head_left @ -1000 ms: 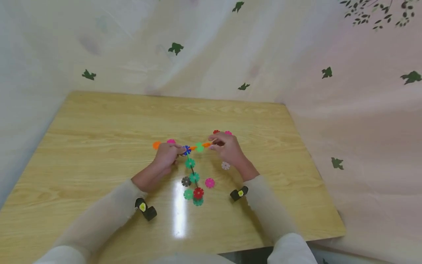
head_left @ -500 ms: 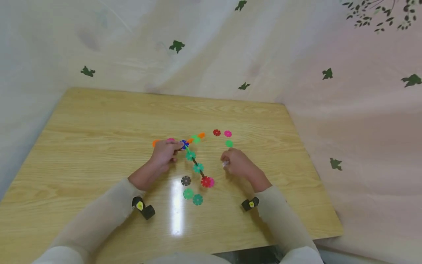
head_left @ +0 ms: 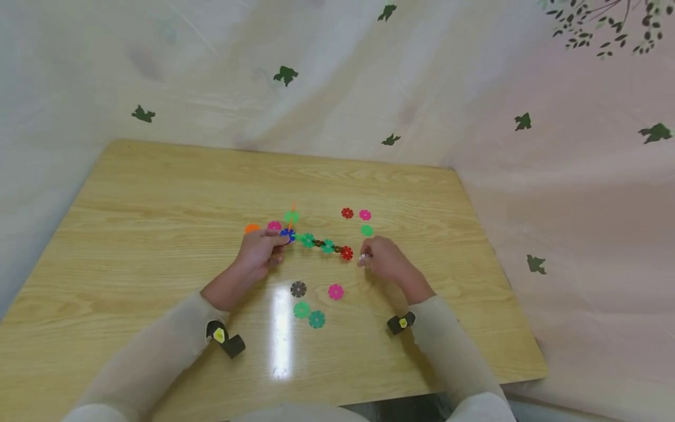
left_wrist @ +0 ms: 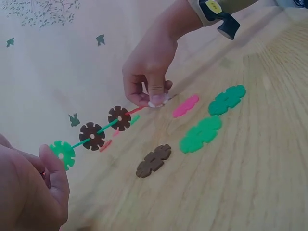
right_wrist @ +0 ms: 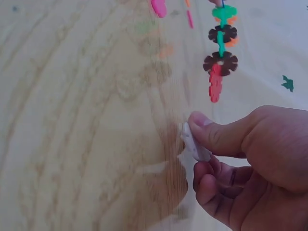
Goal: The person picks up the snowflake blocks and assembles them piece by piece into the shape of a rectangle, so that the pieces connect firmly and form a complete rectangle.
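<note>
My left hand pinches the blue notched plastic disc of a chain of interlocked snowflake discs. From it the chain runs right through green discs and brown discs to a red disc at the end. A short branch with a light green disc and thin orange pieces points away from me. To the right, my right hand pinches a white snowflake disc between thumb and fingers. In the right wrist view a gap separates the white disc from the red one.
Loose discs lie on the wooden table: grey-brown, pink, green and teal in front. Red, pink and green discs lie at the back right. Orange and pink discs lie behind my left hand.
My right hand has left the chain's orange end, moved right and towards me, and picked up the white disc. My left hand has swung the chain so its red end points right.
</note>
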Motion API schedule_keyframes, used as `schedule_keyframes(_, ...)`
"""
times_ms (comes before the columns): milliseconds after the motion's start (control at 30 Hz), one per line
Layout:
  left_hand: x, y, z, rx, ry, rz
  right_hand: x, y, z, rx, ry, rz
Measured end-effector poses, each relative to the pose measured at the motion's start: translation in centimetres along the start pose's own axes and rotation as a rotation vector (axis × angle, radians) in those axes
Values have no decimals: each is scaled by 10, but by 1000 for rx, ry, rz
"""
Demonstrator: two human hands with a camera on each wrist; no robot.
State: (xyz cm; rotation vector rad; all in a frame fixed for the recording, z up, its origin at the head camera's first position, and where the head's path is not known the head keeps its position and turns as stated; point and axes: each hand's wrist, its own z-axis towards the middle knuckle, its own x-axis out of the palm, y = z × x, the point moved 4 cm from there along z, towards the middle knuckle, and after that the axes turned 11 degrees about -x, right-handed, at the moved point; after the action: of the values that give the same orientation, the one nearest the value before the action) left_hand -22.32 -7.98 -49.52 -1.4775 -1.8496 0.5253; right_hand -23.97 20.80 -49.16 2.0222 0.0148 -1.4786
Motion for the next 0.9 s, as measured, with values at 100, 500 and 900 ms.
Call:
schedule_keyframes(100, -3, 5, 1, -14, 8, -31, -1, -3, 0, -7, -30, 13)
schedule_keyframes(500, -7, 9, -1, -15, 27, -79, -7, 2, 2, -66, -71, 32)
schedule_keyframes(900, 2, 14, -5, -2, 46, -64, -33, 24, 30, -10, -464, 570)
